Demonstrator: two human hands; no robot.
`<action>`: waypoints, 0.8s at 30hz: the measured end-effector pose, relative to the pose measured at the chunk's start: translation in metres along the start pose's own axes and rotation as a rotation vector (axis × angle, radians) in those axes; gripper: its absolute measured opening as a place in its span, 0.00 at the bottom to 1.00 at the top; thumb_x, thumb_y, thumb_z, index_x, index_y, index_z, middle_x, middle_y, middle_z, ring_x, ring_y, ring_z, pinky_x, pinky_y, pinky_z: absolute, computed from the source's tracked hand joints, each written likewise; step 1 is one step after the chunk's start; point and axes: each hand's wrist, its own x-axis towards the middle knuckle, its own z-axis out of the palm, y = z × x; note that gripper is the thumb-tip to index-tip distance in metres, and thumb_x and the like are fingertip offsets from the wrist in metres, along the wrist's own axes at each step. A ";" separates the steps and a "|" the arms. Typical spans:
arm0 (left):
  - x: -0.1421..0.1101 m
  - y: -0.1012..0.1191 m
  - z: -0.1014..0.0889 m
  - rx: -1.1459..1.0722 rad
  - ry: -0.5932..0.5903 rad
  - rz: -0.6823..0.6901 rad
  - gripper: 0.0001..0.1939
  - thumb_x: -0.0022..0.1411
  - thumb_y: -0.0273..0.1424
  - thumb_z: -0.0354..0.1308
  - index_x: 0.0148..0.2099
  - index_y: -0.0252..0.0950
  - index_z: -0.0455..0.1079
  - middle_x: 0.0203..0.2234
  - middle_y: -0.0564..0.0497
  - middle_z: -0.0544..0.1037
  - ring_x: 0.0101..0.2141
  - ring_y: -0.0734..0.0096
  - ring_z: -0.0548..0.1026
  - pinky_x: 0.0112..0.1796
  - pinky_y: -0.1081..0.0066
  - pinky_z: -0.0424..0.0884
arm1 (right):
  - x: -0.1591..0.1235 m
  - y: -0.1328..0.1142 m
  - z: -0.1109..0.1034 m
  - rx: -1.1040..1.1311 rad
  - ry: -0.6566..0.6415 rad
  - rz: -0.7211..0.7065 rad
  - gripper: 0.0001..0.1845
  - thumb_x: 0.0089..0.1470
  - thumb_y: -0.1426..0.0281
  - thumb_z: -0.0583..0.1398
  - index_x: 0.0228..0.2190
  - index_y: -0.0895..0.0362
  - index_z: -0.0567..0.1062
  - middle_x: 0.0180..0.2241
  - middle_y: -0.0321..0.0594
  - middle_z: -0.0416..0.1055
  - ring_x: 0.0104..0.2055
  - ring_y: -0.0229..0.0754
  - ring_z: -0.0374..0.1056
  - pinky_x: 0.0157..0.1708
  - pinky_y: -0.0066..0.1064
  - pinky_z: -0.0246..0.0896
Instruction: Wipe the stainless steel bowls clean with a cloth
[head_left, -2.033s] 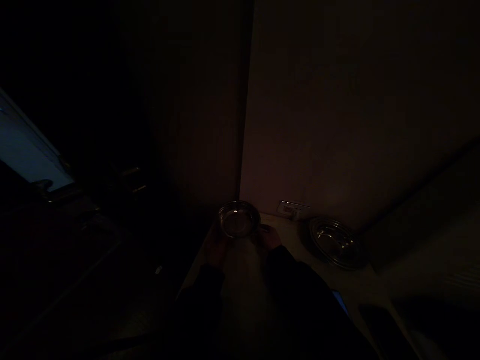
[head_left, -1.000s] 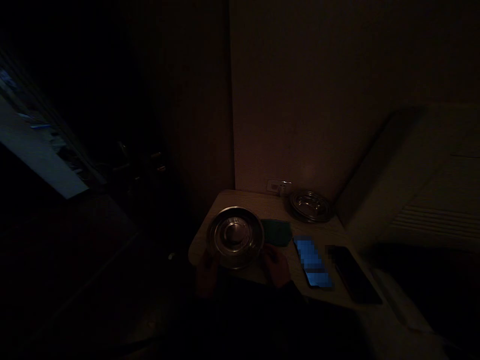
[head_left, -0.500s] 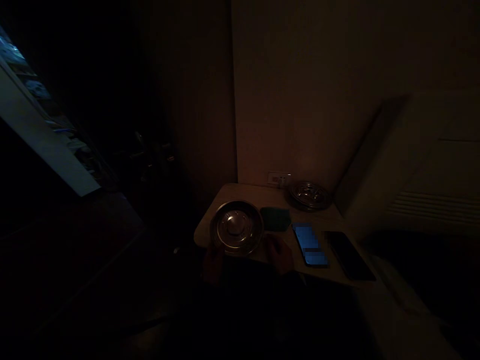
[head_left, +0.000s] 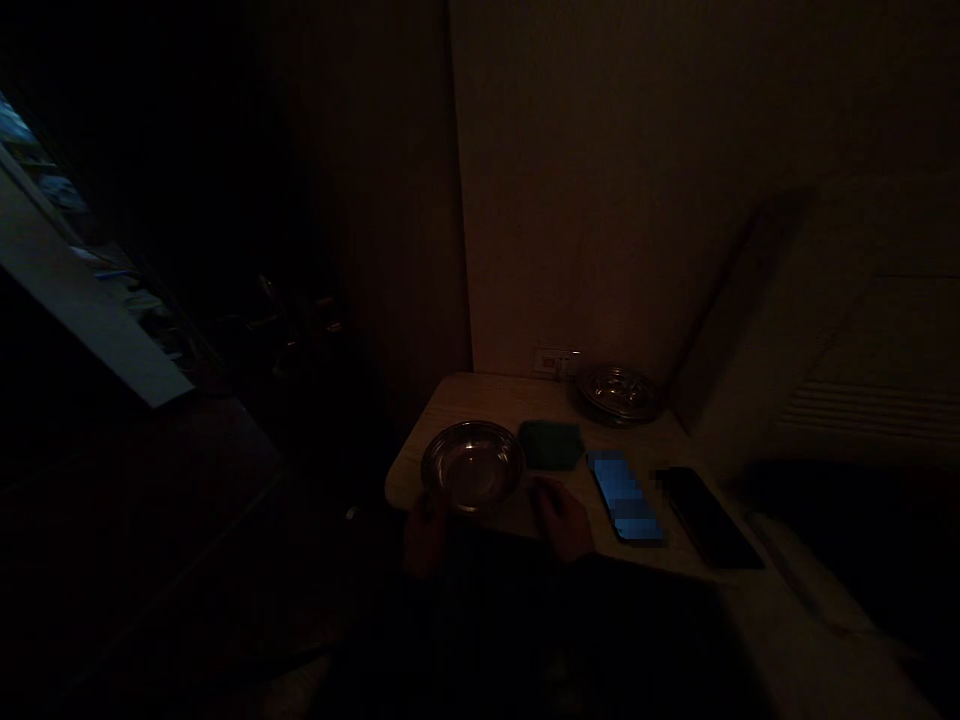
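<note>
In the dim light, a shiny metal bowl (head_left: 474, 465) is at the left front of a small wooden table (head_left: 480, 395). My left hand (head_left: 425, 535) grips its near-left rim, fingers closed. Just right of the bowl, my right hand (head_left: 562, 518) is curled, with its fingertips close to the rim. Whatever those fingers hold, if anything, is lost in the dark. A folded green cloth or sponge-like piece (head_left: 551, 445) lies behind my right hand.
A phone with a lit screen (head_left: 624, 497) lies right of my right hand, beside a dark phone-shaped slab (head_left: 709, 518). Stacked metal plates (head_left: 619, 392) stand at the back, by a wall socket (head_left: 556, 361). A wall (head_left: 600, 200) rises behind the table.
The bowl now shows a narrower oval and more of its inner far wall, so its tilt has changed. Both hands stay close to where they were. The view has shifted slightly.
</note>
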 end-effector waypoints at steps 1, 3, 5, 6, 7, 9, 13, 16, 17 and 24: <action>0.001 0.001 0.000 0.018 -0.010 -0.013 0.23 0.56 0.41 0.57 0.48 0.29 0.71 0.42 0.36 0.77 0.45 0.52 0.75 0.43 0.61 0.69 | 0.000 0.000 0.000 -0.003 0.000 0.004 0.21 0.51 0.57 0.53 0.37 0.57 0.76 0.37 0.46 0.77 0.40 0.49 0.73 0.41 0.40 0.68; 0.002 0.004 -0.001 0.043 -0.035 -0.021 0.22 0.56 0.41 0.56 0.48 0.29 0.71 0.43 0.37 0.77 0.47 0.52 0.74 0.45 0.61 0.68 | -0.001 -0.001 0.000 -0.011 0.003 0.009 0.19 0.51 0.58 0.53 0.36 0.56 0.77 0.36 0.45 0.78 0.40 0.49 0.73 0.40 0.39 0.68; 0.002 0.007 -0.002 0.058 -0.064 -0.021 0.21 0.57 0.40 0.55 0.47 0.31 0.71 0.44 0.38 0.77 0.47 0.53 0.74 0.45 0.63 0.68 | -0.001 -0.002 0.000 -0.018 0.007 0.011 0.18 0.51 0.59 0.53 0.36 0.55 0.77 0.36 0.44 0.78 0.39 0.48 0.73 0.40 0.39 0.68; 0.003 0.009 -0.002 0.063 -0.077 -0.021 0.21 0.58 0.40 0.54 0.48 0.32 0.71 0.44 0.39 0.77 0.47 0.54 0.74 0.45 0.63 0.68 | -0.001 -0.002 0.000 -0.021 0.009 0.012 0.18 0.51 0.59 0.53 0.36 0.55 0.77 0.36 0.43 0.78 0.39 0.48 0.73 0.40 0.39 0.68; 0.004 0.010 -0.003 0.069 -0.091 -0.023 0.21 0.58 0.41 0.54 0.48 0.32 0.70 0.45 0.39 0.76 0.47 0.55 0.74 0.45 0.64 0.68 | -0.001 -0.002 0.000 -0.024 0.012 0.012 0.18 0.52 0.59 0.53 0.36 0.55 0.77 0.36 0.43 0.78 0.40 0.48 0.73 0.41 0.39 0.68; 0.006 0.014 -0.004 0.090 -0.117 -0.037 0.22 0.59 0.41 0.52 0.50 0.32 0.69 0.46 0.38 0.76 0.47 0.54 0.73 0.46 0.63 0.67 | 0.000 -0.003 0.000 -0.029 0.020 0.015 0.17 0.52 0.60 0.53 0.36 0.55 0.77 0.37 0.43 0.78 0.40 0.48 0.73 0.41 0.39 0.68; 0.012 0.024 -0.009 0.169 -0.126 -0.070 0.25 0.61 0.43 0.50 0.53 0.30 0.66 0.47 0.35 0.74 0.47 0.51 0.72 0.46 0.60 0.65 | 0.000 -0.006 0.001 -0.035 0.040 0.031 0.16 0.52 0.60 0.54 0.35 0.54 0.77 0.36 0.43 0.78 0.39 0.48 0.73 0.39 0.39 0.69; 0.021 0.032 -0.012 0.243 -0.119 -0.019 0.24 0.61 0.42 0.48 0.52 0.30 0.66 0.47 0.36 0.73 0.47 0.53 0.72 0.46 0.62 0.65 | 0.000 -0.007 0.002 -0.040 0.059 0.046 0.16 0.53 0.60 0.54 0.35 0.54 0.77 0.35 0.43 0.78 0.39 0.48 0.73 0.38 0.39 0.69; 0.026 0.034 -0.013 0.270 -0.114 0.007 0.23 0.61 0.43 0.47 0.49 0.30 0.67 0.46 0.36 0.73 0.46 0.53 0.72 0.45 0.62 0.65 | 0.000 -0.008 0.003 -0.043 0.064 0.049 0.16 0.53 0.60 0.53 0.35 0.54 0.77 0.35 0.43 0.78 0.39 0.48 0.73 0.39 0.39 0.69; 0.064 0.028 -0.007 0.371 -0.053 0.053 0.22 0.59 0.48 0.44 0.25 0.37 0.66 0.30 0.36 0.77 0.33 0.51 0.73 0.33 0.61 0.65 | 0.002 -0.004 0.004 -0.075 0.092 0.043 0.17 0.52 0.60 0.53 0.35 0.55 0.77 0.35 0.44 0.78 0.39 0.48 0.73 0.40 0.40 0.68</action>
